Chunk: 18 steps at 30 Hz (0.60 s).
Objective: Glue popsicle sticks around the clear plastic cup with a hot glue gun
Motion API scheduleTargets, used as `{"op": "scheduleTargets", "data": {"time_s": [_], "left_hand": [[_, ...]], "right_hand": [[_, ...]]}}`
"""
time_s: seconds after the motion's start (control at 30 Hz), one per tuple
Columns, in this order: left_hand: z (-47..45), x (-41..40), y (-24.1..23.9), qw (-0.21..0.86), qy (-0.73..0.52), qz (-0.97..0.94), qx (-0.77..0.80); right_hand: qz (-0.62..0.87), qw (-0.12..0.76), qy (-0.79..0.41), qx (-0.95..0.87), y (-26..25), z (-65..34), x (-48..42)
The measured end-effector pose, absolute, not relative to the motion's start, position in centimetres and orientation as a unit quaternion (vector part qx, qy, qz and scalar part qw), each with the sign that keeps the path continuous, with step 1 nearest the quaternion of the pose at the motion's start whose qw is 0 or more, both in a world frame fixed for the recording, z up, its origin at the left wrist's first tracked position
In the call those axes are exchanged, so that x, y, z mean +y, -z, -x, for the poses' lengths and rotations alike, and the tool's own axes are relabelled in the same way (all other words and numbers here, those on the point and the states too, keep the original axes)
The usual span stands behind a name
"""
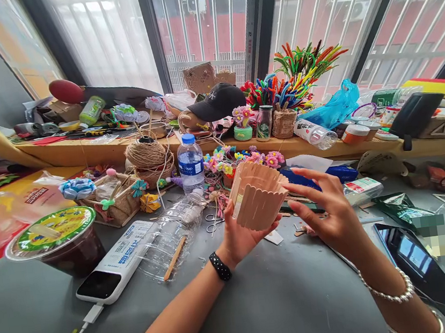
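Observation:
A round cup made of wooden craft sticks (260, 205) is tilted above the grey table, its scalloped rim turned up and its hollow inside partly showing. My left hand (237, 240) supports it from below and the left side, with the thumb against its wall. Some of the left fingers are hidden behind the cup. To the right of the rim is my right hand (327, 207), its fingers spread and nothing in its palm. The fingertips come close to the cup's edge; I cannot tell whether they touch it.
On the left stand a lidded drink cup (70, 244), a white power bank (116, 263) and a cut plastic bottle (174, 232) with a wooden stick (175, 259). Behind are a water bottle (191, 165) and twine (148, 156). A tablet (416, 259) lies right; crafts crowd the sill.

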<state>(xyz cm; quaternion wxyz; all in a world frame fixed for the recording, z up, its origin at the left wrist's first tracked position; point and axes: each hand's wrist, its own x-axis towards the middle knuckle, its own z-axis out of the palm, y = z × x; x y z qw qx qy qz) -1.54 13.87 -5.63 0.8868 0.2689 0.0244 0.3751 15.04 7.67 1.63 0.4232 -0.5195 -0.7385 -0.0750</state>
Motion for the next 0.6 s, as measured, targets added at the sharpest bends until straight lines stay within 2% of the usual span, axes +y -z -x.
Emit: {"op": "scheduleTargets", "data": {"time_s": [0.1, 0.47, 0.6], "left_hand": [[1.7, 14.0, 5.7, 0.895, -0.361, -0.262, -0.003], [2.1, 14.0, 6.4, 0.924, -0.257, -0.279, -0.05], [2.1, 14.1, 6.5, 0.933, -0.213, -0.285, -0.062]], "right_hand": [[0.505, 0.405, 0.066, -0.759, -1.6, -15.0, 7.6], [0.496, 0.483, -0.006, -0.722, -2.3, -16.1, 7.3], [0.503, 0.485, 0.0, -0.715, -2.2, -16.3, 7.4]]}}
